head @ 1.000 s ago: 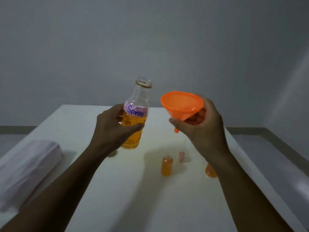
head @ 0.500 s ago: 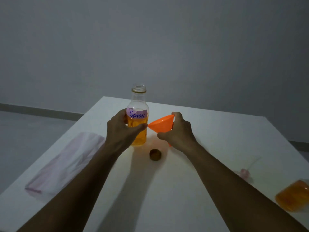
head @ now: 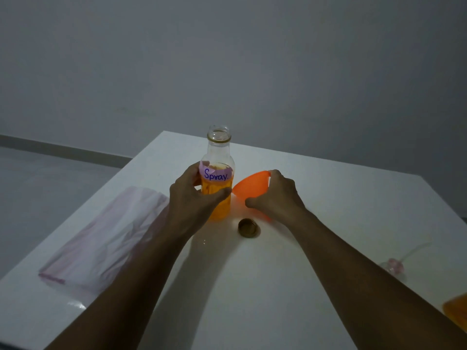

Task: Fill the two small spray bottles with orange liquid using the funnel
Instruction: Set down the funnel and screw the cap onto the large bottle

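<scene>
Funnel (head: 250, 188): orange, tipped on its side low over the table (head: 333, 195), centre of scene, wide rim facing left and far. Spout end pokes out under the palm on the near side. Can't tell if it touches the table. Right grip (head: 278, 199) clasps it from above, fingers curled over the far rim, thumb at the near rim.

Glass bottle (head: 219, 152): just left of the funnel, upright, mouth uncapped, base down at the table surface. Pink label reads "Spray". Orange liquid up to about the label; the neck is clear. Left grip (head: 190, 198) wrapped round the body, thumb across the front below the label, fingers round the left side.

Cap (head: 248, 227): dark metal, lying on the table just near of the bottle and funnel, between the two forearms, touched by neither.

Small bottle (head: 456, 313): orange-filled, at the near right edge, mostly cut off by the frame, well apart from the hands.

Spray pump (head: 393, 268): pinkish head with a thin clear tube, lying on the table at right, far of the small bottle.

Folded sheet (head: 108, 238): pale pink-white, flat at the table's left edge.

Grey wall (head: 227, 59) behind.
</scene>
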The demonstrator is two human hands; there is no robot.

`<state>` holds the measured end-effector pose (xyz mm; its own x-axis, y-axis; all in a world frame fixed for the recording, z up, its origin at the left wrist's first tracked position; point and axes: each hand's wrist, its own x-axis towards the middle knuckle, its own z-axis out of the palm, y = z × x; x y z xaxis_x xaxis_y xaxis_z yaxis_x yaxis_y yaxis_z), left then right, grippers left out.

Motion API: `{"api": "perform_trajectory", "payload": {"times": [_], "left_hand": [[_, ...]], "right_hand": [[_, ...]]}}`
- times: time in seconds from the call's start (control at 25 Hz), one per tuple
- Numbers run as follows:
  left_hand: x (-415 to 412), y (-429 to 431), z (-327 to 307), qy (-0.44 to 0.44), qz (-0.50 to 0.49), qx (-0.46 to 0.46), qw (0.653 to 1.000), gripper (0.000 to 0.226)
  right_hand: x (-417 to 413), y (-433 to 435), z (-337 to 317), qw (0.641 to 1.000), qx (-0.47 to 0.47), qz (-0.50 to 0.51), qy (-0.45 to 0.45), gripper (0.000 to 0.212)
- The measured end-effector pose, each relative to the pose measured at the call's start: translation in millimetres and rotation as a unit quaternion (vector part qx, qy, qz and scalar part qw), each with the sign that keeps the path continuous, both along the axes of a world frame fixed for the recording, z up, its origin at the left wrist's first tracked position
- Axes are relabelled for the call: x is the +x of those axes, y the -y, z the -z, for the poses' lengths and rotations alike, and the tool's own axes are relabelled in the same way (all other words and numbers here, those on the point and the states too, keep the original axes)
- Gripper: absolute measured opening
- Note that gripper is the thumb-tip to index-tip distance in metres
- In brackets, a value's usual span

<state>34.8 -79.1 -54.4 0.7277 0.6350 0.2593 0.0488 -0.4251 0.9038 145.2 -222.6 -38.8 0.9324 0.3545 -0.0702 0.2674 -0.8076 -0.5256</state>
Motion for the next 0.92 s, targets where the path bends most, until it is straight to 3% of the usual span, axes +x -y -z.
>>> {"api": "perform_trajectory", "payload": {"times": [0.16, 0.2, 0.28, 0.4, 0.52, 0.68, 0.8, 0.92], "left_hand": [[-14, 0, 11, -0.043, 0.063, -0.013, 0.997, 0.079], [-18, -2, 18, -0.065, 0.08, -0.016, 0.995, 0.08], [-24, -3, 28, -0.115, 0.091, -0.009, 0.989, 0.081], [-22, 3, 25, -0.121, 0.101, -0.008, 0.988, 0.062], [-15, 4, 26, -0.151, 0.115, -0.014, 0.982, 0.067], [-17, -3, 34, -0.149, 0.082, -0.01, 0.985, 0.075], [-20, -2, 41, -0.105, 0.074, -0.065, 0.99, 0.074], [-21, -3, 51, -0.069, 0.077, -0.073, 0.992, 0.067]], "right_hand": [[-12, 12, -7, 0.999, 0.05, 0.013, -0.006, 0.135], [-21, 18, -9, 0.995, 0.09, 0.018, 0.034, 0.13], [-44, 30, -5, 0.98, 0.158, -0.004, 0.125, 0.093], [-76, 39, 13, 0.978, 0.101, -0.09, 0.158, 0.045], [-84, 36, 29, 0.978, 0.017, -0.133, 0.162, 0.048], [-79, 27, 29, 0.976, -0.01, -0.144, 0.161, 0.041], [-76, 28, 4, 0.981, 0.058, -0.133, 0.127, 0.04], [-65, 24, -50, 0.959, 0.187, -0.101, 0.189, 0.03]]}}
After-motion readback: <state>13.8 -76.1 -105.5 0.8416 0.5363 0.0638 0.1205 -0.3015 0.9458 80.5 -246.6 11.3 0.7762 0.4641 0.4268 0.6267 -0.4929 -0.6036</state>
